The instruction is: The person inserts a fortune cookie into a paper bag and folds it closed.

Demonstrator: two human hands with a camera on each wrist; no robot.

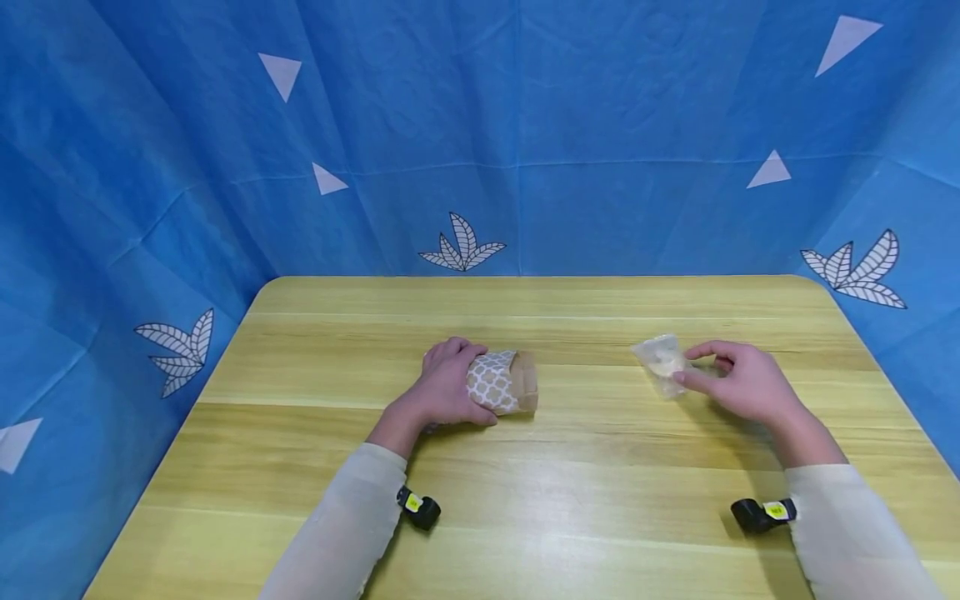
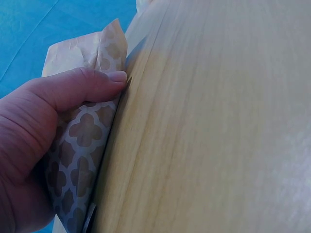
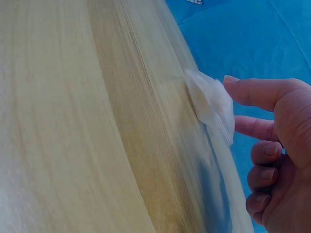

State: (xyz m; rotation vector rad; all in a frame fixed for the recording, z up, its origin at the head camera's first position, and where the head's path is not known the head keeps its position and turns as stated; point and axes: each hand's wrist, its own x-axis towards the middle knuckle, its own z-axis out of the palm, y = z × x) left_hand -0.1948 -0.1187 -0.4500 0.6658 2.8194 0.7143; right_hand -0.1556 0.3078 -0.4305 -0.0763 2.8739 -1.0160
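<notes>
A paper bag (image 1: 491,382) with a white quatrefoil pattern lies on its side on the table, its plain brown end toward the right. My left hand (image 1: 450,385) grips it from the left; in the left wrist view the thumb (image 2: 92,85) lies across the patterned paper (image 2: 85,131). Farther right, my right hand (image 1: 742,383) holds the edge of a small clear plastic packet (image 1: 662,365) with thumb and index finger. Something pale sits inside this packet. The right wrist view shows the packet (image 3: 211,104) at the fingertips, while the other fingers (image 3: 262,177) curl toward the palm.
The wooden table (image 1: 570,500) has rounded far corners. Blue cloth (image 1: 600,125) with white triangles and leaf prints hangs behind it and at both sides. Each wrist carries a small black camera, one on the left (image 1: 422,510) and one on the right (image 1: 753,515).
</notes>
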